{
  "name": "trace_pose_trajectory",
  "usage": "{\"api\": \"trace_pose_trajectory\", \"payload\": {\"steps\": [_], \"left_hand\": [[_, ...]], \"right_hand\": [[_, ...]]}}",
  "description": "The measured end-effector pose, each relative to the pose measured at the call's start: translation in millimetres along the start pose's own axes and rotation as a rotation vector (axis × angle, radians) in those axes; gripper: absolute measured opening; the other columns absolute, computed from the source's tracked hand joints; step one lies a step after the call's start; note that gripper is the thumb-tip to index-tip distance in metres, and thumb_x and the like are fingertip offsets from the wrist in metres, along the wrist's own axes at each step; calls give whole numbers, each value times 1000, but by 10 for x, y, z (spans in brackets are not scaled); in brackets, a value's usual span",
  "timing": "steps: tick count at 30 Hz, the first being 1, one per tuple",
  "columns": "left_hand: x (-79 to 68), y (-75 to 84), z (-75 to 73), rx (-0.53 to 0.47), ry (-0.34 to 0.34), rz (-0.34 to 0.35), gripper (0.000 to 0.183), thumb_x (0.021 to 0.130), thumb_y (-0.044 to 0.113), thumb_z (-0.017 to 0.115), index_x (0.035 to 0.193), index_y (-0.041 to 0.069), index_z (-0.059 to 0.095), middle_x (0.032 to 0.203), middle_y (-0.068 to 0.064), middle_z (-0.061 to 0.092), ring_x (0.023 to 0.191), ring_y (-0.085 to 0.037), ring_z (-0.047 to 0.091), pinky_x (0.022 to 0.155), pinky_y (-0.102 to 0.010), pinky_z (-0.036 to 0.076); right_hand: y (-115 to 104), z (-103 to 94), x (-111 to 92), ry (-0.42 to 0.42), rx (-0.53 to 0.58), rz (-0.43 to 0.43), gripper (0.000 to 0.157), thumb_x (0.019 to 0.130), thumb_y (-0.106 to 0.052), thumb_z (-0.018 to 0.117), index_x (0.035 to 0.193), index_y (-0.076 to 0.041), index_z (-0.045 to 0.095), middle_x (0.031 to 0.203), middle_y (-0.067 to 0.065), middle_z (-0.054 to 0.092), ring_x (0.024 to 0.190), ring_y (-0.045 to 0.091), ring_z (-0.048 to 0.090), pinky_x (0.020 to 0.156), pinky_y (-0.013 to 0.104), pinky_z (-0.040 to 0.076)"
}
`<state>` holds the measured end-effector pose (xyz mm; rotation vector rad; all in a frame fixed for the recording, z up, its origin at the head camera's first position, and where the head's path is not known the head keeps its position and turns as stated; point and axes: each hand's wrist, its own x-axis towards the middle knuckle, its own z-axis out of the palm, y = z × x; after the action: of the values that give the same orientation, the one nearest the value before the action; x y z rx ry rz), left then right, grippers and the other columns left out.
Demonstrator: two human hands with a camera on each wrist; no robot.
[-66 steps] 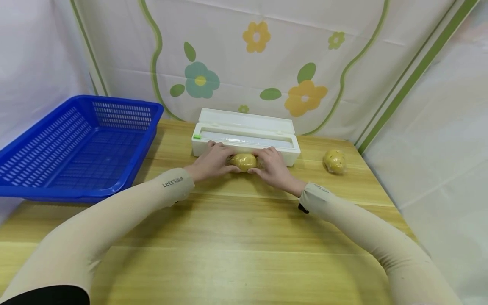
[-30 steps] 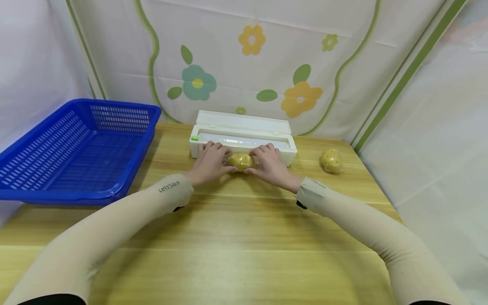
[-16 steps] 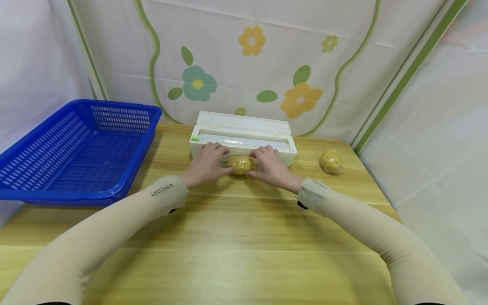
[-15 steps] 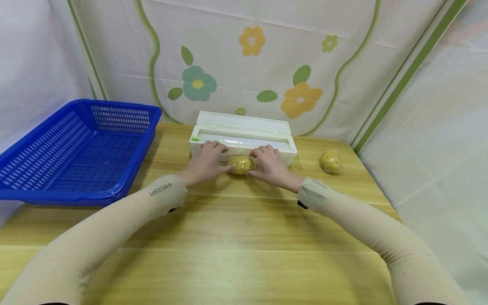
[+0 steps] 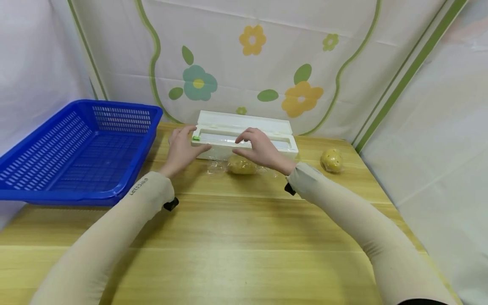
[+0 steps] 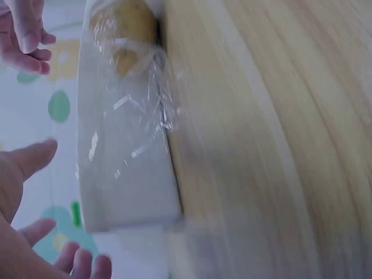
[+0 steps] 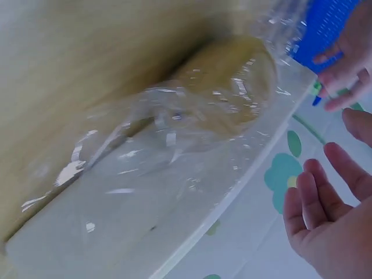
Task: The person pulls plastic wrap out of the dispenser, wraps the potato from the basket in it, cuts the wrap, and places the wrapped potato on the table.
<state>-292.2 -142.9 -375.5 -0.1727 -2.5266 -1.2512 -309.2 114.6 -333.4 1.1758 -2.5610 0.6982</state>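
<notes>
A potato (image 5: 243, 166) lies on the table under clear cling film (image 5: 216, 167), close against the front of a white cling film dispenser (image 5: 221, 153). In the right wrist view the cling film (image 7: 122, 157) spreads loosely from the potato (image 7: 232, 75) along the dispenser's front face. My left hand (image 5: 180, 149) is at the dispenser's left end, near the green cutter slider (image 5: 196, 138), thumb and fingers spread apart and holding nothing. Over the dispenser's middle, just above the potato, my right hand (image 5: 263, 149) hovers with fingers loosely bent and nothing between them.
A second potato (image 5: 332, 161), wrapped in film, sits at the table's right side. On the left stands a blue plastic basket (image 5: 131, 178). The dispenser's lid (image 5: 244, 121) is raised at the back, before a flower-printed curtain (image 5: 228, 51).
Both hands have let go of the film-covered potato. My left hand has moved left to the dispenser's end; my right has risen slightly. Loose film now shows on both sides of the potato.
</notes>
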Motion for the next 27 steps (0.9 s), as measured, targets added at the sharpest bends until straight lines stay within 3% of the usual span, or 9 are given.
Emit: {"api": "trace_pose_trajectory", "payload": {"steps": [4,9,15,18,23,27], "left_hand": [[47,-126,-12,-84,-29,-25,83,79,39,84,144,5,44,140,-17,45,123,-34,41,101,-51,36],[88,-233,25,-227,-56,-43,78,79,38,84,143,9,49,136,-15,53,111,-33,55,88,-45,48],[141,-372,32,-332,-138,-118,69,80,38,83,140,17,56,142,-9,47,117,-31,53,89,-44,50],[180,-443,-2,-372,-200,-122,65,82,36,82,139,18,57,142,-10,44,120,-33,51,92,-47,48],[247,-525,-68,-368,-291,-109,66,82,38,81,141,22,57,145,-7,44,120,-33,50,92,-47,48],[288,-500,-121,-345,-352,-102,64,84,36,80,141,21,57,146,-4,44,117,-33,49,93,-49,46]], "right_hand": [[-81,30,219,-16,126,81,22,93,-25,71,105,-7,73,105,2,66,97,19,59,83,31,49],[-169,128,451,-41,310,179,19,95,-27,68,105,-13,74,99,-3,68,90,15,61,76,30,51],[-187,275,634,-55,462,267,16,93,-25,71,102,-12,76,95,-4,71,90,19,66,78,30,52],[-182,323,672,-60,523,297,15,92,-21,73,101,-10,76,95,-1,71,91,20,66,79,31,52],[-171,423,731,-79,543,301,17,92,-20,72,102,-7,76,93,-1,72,88,18,65,78,33,52],[-189,516,803,-69,511,294,17,92,-20,73,102,-7,77,92,-4,72,81,15,63,70,30,51]]}}
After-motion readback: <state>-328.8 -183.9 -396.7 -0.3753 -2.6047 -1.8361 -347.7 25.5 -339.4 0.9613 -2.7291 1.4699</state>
